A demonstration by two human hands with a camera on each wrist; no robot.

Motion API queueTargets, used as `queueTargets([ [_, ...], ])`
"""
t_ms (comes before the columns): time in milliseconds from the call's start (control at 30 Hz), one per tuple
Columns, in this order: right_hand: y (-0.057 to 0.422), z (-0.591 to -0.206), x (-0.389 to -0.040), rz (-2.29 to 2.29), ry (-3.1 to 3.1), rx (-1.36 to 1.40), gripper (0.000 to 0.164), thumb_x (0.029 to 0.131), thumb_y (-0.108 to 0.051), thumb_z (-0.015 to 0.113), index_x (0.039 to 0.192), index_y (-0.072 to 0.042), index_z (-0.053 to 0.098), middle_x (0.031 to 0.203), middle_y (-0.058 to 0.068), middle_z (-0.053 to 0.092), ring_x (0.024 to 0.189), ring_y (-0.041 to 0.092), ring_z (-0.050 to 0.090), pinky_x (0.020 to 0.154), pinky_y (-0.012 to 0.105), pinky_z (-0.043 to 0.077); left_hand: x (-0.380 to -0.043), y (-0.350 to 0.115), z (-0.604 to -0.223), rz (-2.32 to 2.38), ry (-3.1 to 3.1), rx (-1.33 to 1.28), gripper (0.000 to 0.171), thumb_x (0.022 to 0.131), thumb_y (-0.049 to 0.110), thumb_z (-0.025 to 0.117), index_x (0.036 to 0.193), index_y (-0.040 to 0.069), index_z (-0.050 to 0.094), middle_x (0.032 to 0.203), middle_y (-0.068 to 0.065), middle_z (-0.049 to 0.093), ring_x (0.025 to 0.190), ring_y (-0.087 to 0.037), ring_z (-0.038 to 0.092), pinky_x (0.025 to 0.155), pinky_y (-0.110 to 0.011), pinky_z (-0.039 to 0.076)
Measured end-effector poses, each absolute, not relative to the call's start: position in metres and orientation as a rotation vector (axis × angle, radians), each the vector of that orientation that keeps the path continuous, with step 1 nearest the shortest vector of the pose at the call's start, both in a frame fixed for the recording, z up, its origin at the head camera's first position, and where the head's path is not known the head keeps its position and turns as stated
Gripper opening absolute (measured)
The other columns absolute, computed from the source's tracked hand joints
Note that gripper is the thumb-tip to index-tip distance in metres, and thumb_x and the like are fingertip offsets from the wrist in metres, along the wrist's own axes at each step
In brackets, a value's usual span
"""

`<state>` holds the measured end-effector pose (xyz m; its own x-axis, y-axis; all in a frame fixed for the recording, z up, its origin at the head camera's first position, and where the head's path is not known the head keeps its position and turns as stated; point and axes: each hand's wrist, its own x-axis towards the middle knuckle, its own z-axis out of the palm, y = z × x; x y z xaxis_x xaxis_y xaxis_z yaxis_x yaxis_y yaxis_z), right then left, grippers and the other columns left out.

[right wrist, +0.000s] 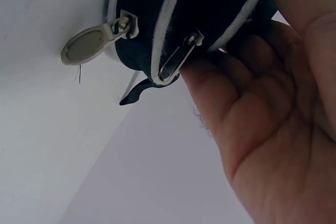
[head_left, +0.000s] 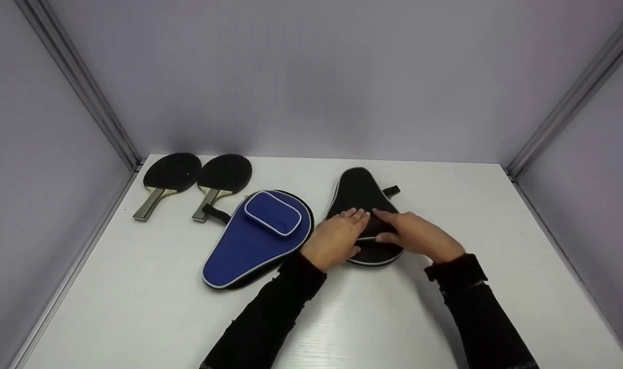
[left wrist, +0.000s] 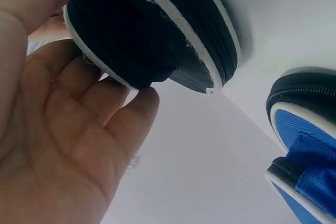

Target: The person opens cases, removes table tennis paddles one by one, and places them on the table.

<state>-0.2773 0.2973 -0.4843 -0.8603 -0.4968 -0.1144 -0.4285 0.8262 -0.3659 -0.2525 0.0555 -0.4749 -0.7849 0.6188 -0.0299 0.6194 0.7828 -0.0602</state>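
A black table tennis paddle case (head_left: 360,189) with white piping lies on the table, its narrow end pointing away. My left hand (head_left: 339,237) rests on its pocket with the fingers extended. From the other side my right hand (head_left: 419,234) touches the same pocket, fingertips near the left hand's and thumb lower, by the white piped edge. Two metal zipper pulls (right wrist: 86,45) show on the case in the right wrist view. Left of the hands lies a blue paddle case (head_left: 244,246) with a small zipped pocket. Parts of the black case are hidden under the hands.
Two black paddles (head_left: 173,171) with wooden handles lie at the back left of the white table (head_left: 137,287). Grey-white walls (head_left: 321,77) enclose the table at the back and sides. A black strap (head_left: 392,191) sticks out right of the black case.
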Motion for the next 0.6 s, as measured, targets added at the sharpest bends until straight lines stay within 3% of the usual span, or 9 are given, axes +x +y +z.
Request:
queueTargets([
  [67,0.301,-0.482,-0.278,-0.502,2.765,-0.689,0.072,0.119,-0.035,0.071,0.178,0.000,0.047,0.161,0.037,0.067,0.145,0.047,0.074,0.120,0.065,0.062,-0.251,0.055,-0.475,-0.100,2.949,1.014,0.088,0.113,0.044,0.080,0.184,0.009,0.040,0.188,-0.007,0.047,0.176,-0.023,0.047,0.145,-0.035,0.040],
  [233,0.315,-0.470,-0.278,-0.569,2.686,-0.616,0.073,0.120,-0.040,0.069,0.180,-0.005,0.045,0.169,0.033,0.063,0.133,0.036,0.076,0.114,0.060,0.063,-0.247,0.053,-0.475,-0.055,2.926,0.974,0.104,0.108,0.056,0.084,0.186,0.008,0.034,0.189,-0.009,0.045,0.175,-0.024,0.049,0.141,-0.037,0.047],
  [300,0.323,-0.464,-0.277,-0.587,2.686,-0.591,0.072,0.120,-0.038,0.070,0.179,-0.006,0.046,0.172,0.030,0.061,0.140,0.039,0.075,0.119,0.062,0.061,-0.247,0.052,-0.475,-0.048,2.926,0.966,0.111,0.104,0.060,0.087,0.186,0.008,0.033,0.189,-0.009,0.045,0.175,-0.024,0.049,0.139,-0.037,0.050],
  [433,0.338,-0.454,-0.273,-0.571,2.738,-0.572,0.064,0.120,-0.030,0.071,0.175,-0.002,0.052,0.174,0.028,0.058,0.162,0.051,0.059,0.132,0.072,0.051,-0.247,0.050,-0.476,-0.049,2.921,0.970,0.120,0.099,0.063,0.091,0.186,0.006,0.030,0.189,-0.011,0.045,0.175,-0.024,0.049,0.139,-0.037,0.050],
  [600,0.351,-0.449,-0.268,-0.546,2.774,-0.576,0.047,0.115,-0.015,0.075,0.155,0.008,0.069,0.157,0.031,0.073,0.149,0.055,0.069,0.125,0.072,0.057,-0.253,0.052,-0.491,-0.007,2.932,0.973,0.123,0.098,0.064,0.092,0.186,0.004,0.028,0.189,-0.013,0.045,0.175,-0.025,0.048,0.142,-0.036,0.045],
])
